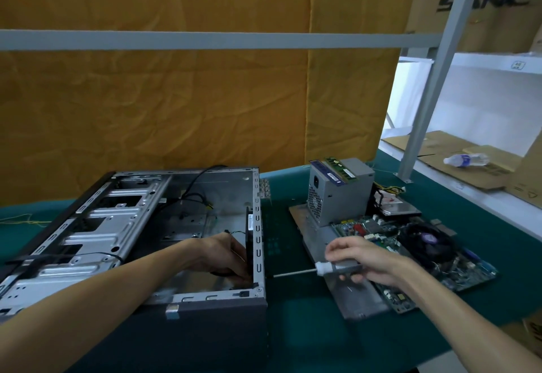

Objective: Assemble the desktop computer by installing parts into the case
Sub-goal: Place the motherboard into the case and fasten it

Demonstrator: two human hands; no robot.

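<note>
Bracing the light, rigid case fan point(249, 234) by its frame against the rear wall inside the open computer case point(258, 258) on the surface, the left hand point(227, 255) clasps it while the right hand point(363, 258) clenches the screwdriver point(322, 268) outside

The big cardboard box point(481, 0) high up on the right has large dark letters that look like "SANC". The small stickers on the memory stick point(341, 167), the fan point(250, 221) and the bottle point(466, 160) are too tiny to read.
</note>
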